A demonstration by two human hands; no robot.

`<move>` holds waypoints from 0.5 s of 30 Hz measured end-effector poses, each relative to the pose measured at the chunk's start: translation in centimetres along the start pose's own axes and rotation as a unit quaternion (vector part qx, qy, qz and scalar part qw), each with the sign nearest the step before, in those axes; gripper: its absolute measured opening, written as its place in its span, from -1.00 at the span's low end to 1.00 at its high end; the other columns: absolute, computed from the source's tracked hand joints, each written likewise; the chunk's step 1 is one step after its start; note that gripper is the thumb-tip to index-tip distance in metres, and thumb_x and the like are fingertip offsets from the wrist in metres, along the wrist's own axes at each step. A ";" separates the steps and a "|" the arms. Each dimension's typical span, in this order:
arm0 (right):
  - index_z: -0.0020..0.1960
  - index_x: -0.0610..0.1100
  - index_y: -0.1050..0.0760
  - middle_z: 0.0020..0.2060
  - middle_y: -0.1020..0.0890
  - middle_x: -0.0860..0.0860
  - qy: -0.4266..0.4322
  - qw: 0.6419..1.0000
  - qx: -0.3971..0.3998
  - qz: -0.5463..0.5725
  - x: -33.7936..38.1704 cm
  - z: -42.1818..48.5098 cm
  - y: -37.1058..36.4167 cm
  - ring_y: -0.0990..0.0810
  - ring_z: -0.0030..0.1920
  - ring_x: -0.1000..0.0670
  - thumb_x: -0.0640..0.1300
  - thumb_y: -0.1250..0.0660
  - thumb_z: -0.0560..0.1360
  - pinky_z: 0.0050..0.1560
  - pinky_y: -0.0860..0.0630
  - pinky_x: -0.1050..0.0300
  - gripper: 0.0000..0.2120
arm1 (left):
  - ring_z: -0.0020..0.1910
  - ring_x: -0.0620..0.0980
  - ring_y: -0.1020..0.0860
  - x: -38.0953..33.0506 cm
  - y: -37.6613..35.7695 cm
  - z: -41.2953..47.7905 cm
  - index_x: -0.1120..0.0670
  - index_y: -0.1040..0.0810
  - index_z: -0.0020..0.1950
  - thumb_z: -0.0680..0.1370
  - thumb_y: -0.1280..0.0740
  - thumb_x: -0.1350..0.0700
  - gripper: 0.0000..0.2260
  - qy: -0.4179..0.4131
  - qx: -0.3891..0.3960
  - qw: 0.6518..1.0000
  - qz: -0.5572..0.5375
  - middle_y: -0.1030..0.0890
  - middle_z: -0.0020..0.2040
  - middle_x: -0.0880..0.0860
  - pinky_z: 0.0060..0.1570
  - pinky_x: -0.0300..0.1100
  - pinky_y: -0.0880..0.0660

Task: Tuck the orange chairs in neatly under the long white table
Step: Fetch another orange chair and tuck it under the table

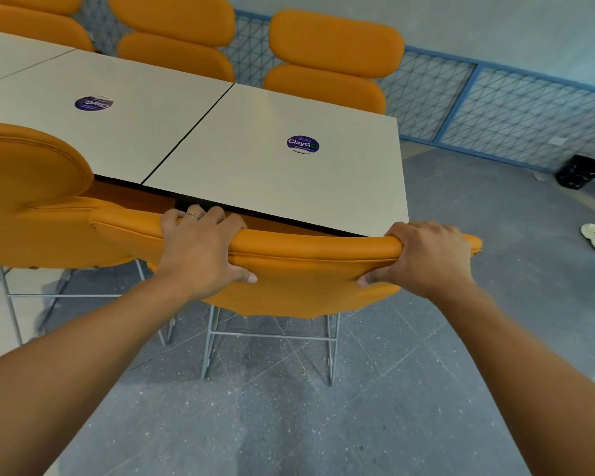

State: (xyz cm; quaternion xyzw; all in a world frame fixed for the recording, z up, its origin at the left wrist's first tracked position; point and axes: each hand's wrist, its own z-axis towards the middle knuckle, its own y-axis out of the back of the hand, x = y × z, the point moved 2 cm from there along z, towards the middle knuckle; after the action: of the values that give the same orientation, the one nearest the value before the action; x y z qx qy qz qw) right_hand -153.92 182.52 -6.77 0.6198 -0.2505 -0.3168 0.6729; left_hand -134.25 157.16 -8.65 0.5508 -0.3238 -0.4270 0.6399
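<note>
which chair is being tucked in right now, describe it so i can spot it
Find the end corner of the long white table, by the round purple sticker. The orange chair on the near side there is the only one gripped at its backrest top by both hands.

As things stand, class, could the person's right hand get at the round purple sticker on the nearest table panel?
Probably yes. The right hand grips the chair back at the table edge, and the purple sticker lies on bare tabletop beyond, nothing between. It would have to let go first.

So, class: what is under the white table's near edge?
Under the white table, a strip of orange chair seat shows. Both hands grip its backrest, which covers the rest.
</note>
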 end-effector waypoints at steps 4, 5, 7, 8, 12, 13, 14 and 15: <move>-0.13 0.06 -0.53 -0.34 -0.52 0.09 -0.009 1.000 0.001 0.010 0.2 -0.2 0.0 -0.51 -0.22 -0.03 0.66 -0.33 -0.01 -0.10 -0.29 0.07 -0.24 | 0.09 0.10 -0.44 0.3 0.1 -0.1 -0.12 -0.49 0.18 0.19 -0.41 -0.45 -0.32 -0.010 0.004 1.000 -0.006 -0.50 -0.01 -0.04 0.13 0.06 -0.20; -0.13 0.06 -0.53 -0.35 -0.53 0.08 -0.014 1.000 0.001 0.011 0.3 -0.2 -0.1 -0.51 -0.23 -0.03 0.66 -0.34 -0.01 -0.11 -0.29 0.07 -0.23 | 0.08 0.10 -0.44 0.4 0.1 -0.1 -0.12 -0.50 0.17 0.19 -0.42 -0.45 -0.33 -0.013 0.001 1.000 -0.006 -0.50 -0.01 -0.04 0.13 0.06 -0.20; -0.14 0.05 -0.53 -0.35 -0.53 0.08 -0.020 1.000 0.001 0.014 0.5 -0.5 -0.1 -0.51 -0.24 -0.02 0.66 -0.33 -0.02 -0.13 -0.28 0.08 -0.22 | 0.07 0.11 -0.45 0.6 0.1 -0.1 -0.11 -0.51 0.16 0.18 -0.43 -0.44 -0.33 -0.018 -0.002 1.000 -0.008 -0.51 -0.02 -0.04 0.12 0.06 -0.20; -0.14 0.05 -0.53 -0.36 -0.53 0.08 -0.022 1.000 0.001 0.014 0.7 -0.5 0.0 -0.51 -0.24 -0.02 0.66 -0.33 -0.02 -0.13 -0.28 0.09 -0.22 | 0.07 0.11 -0.45 0.8 0.0 -0.1 -0.11 -0.51 0.15 0.18 -0.44 -0.44 -0.34 -0.019 0.000 1.000 -0.009 -0.51 -0.02 -0.05 0.12 0.05 -0.20; -0.13 0.05 -0.53 -0.36 -0.51 0.10 -0.024 1.000 0.003 0.017 2.4 -1.2 0.3 -0.49 -0.25 0.00 0.66 -0.33 -0.01 -0.15 -0.29 0.10 -0.23 | 0.04 0.07 -0.44 2.6 0.1 -0.2 -0.16 -0.50 0.10 0.15 -0.40 -0.49 -0.35 -0.027 0.010 0.999 -0.016 -0.49 -0.04 -0.09 0.12 0.04 -0.19; -0.13 0.05 -0.53 -0.34 -0.53 0.09 -0.023 1.000 0.001 0.014 3.0 -1.4 0.3 -0.50 -0.24 0.00 0.66 -0.33 -0.01 -0.16 -0.30 0.11 -0.23 | 0.04 0.06 -0.43 3.3 0.2 -0.3 -0.17 -0.50 0.09 0.14 -0.38 -0.50 -0.35 -0.028 0.013 0.999 -0.017 -0.48 -0.06 -0.10 0.11 0.04 -0.19; -0.14 0.05 -0.54 -0.34 -0.54 0.09 -0.021 1.000 -0.006 0.012 3.6 -1.6 0.3 -0.51 -0.25 0.00 0.67 -0.33 -0.01 -0.17 -0.30 0.11 -0.23 | 0.03 0.05 -0.43 3.8 0.3 -0.3 -0.18 -0.49 0.09 0.14 -0.38 -0.50 -0.35 -0.029 0.018 0.999 -0.017 -0.47 -0.07 -0.11 0.12 0.04 -0.19; -0.16 0.05 -0.54 -0.36 -0.53 0.09 -0.018 1.000 -0.018 0.011 4.3 -1.9 0.2 -0.51 -0.26 -0.01 0.67 -0.33 -0.01 -0.18 -0.29 0.11 -0.23 | 0.03 0.04 -0.42 4.5 0.4 -0.4 -0.19 -0.49 0.09 0.14 -0.42 -0.48 -0.36 -0.028 0.026 0.999 -0.017 -0.46 -0.08 -0.12 0.12 0.04 -0.19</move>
State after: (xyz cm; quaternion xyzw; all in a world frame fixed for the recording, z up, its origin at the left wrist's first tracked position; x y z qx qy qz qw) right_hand -149.68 180.64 -7.03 0.5992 -0.2636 -0.3252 0.6824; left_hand -131.90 153.31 -8.54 0.5605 -0.3429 -0.4445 0.6088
